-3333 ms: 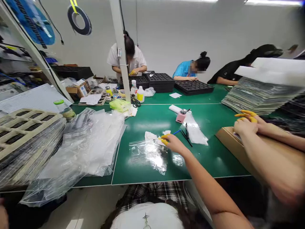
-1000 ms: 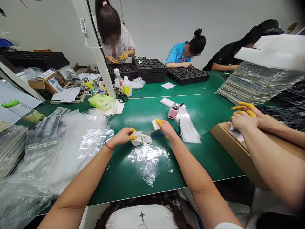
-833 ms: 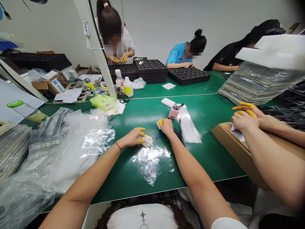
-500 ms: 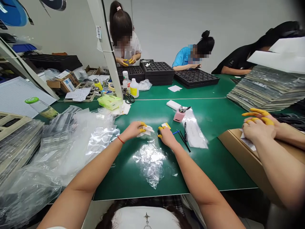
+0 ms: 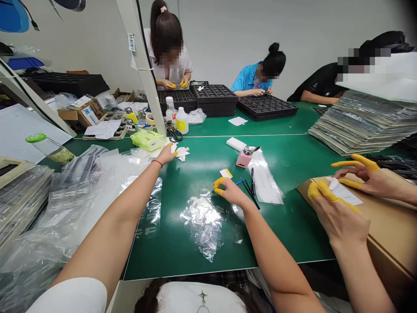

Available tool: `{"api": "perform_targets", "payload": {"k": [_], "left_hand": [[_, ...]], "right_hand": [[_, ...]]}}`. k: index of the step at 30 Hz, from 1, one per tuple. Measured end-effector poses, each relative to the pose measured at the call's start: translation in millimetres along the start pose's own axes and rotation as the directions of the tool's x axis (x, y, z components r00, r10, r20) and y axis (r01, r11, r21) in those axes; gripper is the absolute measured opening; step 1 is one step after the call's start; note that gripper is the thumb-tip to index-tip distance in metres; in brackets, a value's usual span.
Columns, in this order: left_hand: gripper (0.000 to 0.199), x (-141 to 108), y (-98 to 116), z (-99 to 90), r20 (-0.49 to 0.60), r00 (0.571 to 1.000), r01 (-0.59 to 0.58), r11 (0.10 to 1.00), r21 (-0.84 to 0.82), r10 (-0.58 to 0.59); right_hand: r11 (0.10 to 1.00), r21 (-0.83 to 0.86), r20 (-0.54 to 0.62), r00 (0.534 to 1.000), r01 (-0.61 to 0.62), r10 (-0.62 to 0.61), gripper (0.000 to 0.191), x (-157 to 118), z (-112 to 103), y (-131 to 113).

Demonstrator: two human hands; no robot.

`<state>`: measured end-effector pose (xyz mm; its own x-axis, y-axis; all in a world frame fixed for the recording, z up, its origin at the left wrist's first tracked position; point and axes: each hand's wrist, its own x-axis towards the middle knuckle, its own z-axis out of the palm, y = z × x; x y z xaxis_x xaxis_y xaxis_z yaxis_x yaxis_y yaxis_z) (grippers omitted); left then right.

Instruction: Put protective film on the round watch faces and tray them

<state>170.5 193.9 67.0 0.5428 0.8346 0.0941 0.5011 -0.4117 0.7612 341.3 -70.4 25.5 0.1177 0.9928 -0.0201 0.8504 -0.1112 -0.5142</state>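
My left hand [image 5: 167, 154], with yellow finger covers, reaches out at the white tissues [image 5: 181, 153] beside the green tissue pack [image 5: 148, 140]; what its fingers hold, if anything, is hard to make out. My right hand [image 5: 224, 188] hovers over the green table [image 5: 293, 226], its covered fingers curled apart with nothing visible between them. Just left of and below it lies a pile of clear plastic film pieces [image 5: 205, 226]. A small yellow and white card [image 5: 226, 174] sits behind that hand. To its right are a black pen [image 5: 253, 181] and dark tweezers [image 5: 249, 191].
A pink pump bottle [image 5: 245, 157] stands near a clear bag [image 5: 265, 182]. Plastic sheets [image 5: 94, 182] cover the left side. At right, another person's hands touch a label on a cardboard box [image 5: 387, 221]. Behind are black trays [image 5: 267, 106] and a stack of sheets [image 5: 361, 119].
My left hand has moved away to the back left, and the tissue is now by the green pack. My right hand's fingers have opened slightly. The neighbour's hands have shifted over the box.
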Motion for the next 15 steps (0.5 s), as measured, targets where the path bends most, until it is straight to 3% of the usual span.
{"api": "perform_targets", "payload": {"k": [2, 5, 8, 11, 15], "left_hand": [[0.042, -28.5, -3.1, 8.7, 0.084, 0.996, -0.023, 0.999, 0.047, 0.019], [0.070, -99.6, -7.5, 29.5, 0.282, 0.958, -0.081, 0.994, 0.071, 0.058], [0.098, -170.7, -9.5, 49.7, 0.378, 0.924, -0.113, 0.988, 0.102, 0.066], [0.082, -205.4, -8.1, 62.5, 0.413, 0.910, -0.108, 0.983, 0.149, 0.037], [0.039, -199.2, -2.7, 66.1, 0.475, 0.880, -0.115, 0.973, 0.199, 0.007]], "right_hand": [[0.996, 0.008, 0.091, 0.992, 0.083, -0.084, 0.028, -1.1, 5.5, -5.8], [0.986, 0.012, 0.192, 0.968, 0.164, -0.163, 0.013, 0.6, 18.7, -16.7], [0.987, -0.024, 0.209, 0.967, 0.157, -0.149, 0.027, 3.0, 29.4, -26.4], [0.992, -0.071, 0.214, 0.973, 0.100, -0.083, 0.039, 4.6, 33.1, -32.6], [0.996, -0.094, 0.263, 0.964, -0.005, 0.030, 0.026, 8.0, 31.5, -35.4]]}}
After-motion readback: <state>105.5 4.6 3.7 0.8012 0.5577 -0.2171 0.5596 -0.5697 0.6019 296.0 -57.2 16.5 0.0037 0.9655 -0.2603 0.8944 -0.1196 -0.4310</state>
